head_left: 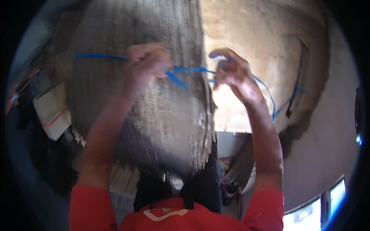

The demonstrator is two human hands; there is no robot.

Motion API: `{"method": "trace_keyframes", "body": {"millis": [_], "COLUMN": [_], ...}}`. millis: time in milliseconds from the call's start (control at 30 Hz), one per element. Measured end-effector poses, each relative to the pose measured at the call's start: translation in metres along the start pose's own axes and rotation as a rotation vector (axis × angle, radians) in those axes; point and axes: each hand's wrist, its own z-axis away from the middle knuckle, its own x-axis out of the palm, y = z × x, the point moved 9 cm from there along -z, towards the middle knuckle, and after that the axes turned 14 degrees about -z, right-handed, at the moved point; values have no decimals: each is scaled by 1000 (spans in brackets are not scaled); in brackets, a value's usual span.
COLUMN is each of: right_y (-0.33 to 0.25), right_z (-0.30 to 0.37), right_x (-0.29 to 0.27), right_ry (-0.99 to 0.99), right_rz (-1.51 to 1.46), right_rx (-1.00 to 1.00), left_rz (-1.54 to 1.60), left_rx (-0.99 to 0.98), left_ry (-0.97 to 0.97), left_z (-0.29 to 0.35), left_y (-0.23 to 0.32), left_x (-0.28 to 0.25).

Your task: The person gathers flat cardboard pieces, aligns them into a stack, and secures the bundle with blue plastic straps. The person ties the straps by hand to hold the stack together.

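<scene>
A thick bundle of stacked grey-brown sheets [173,115], probably cardboard, fills the middle, its many layered edges facing up. Across its top runs a blue strap [101,56]. My left hand [148,61] is closed around this strap above the bundle, and a short loose end hangs from its fingers. Just past the bundle's right edge is my right hand [233,71], with fingers curled and the index finger raised. The strap stretches from the left hand into the right one, then trails in a slack loop to the right. Motion blurs both hands.
A broad tan sheet [254,34] lies right of the bundle, with a torn dark slit near its far side. White and red-edged boxes [54,115] stand at the left. More stacked sheets [124,180] are low by my legs. A bright window [308,215] shows at lower right.
</scene>
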Motion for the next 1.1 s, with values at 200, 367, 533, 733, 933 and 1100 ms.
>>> {"method": "trace_keyframes", "body": {"millis": [200, 367, 533, 733, 933, 1100], "right_y": [-41, -17, -1, 2, 24, 86], "right_z": [11, -3, -18, -33, -21, 56], "right_x": [9, 14, 19, 13, -13, -24], "right_ry": [4, -276, -182, -172, -40, 451], "right_rz": [758, -266, -682, -501, -861, -408], "right_rx": [-350, -160, -149, 31, -119, -32], "left_rz": [-105, -73, 20, 130, 97, 136], "left_rx": [-3, 31, 104, 217, 132, 82], "left_ry": [-80, -38, -71, -247, -265, -222], "left_z": [-2, -2, -3, -7, -7, -8], "left_y": [0, 7, 5, 9, 2, 2], "left_x": [3, 4, 5, 6, 5, 3]}}
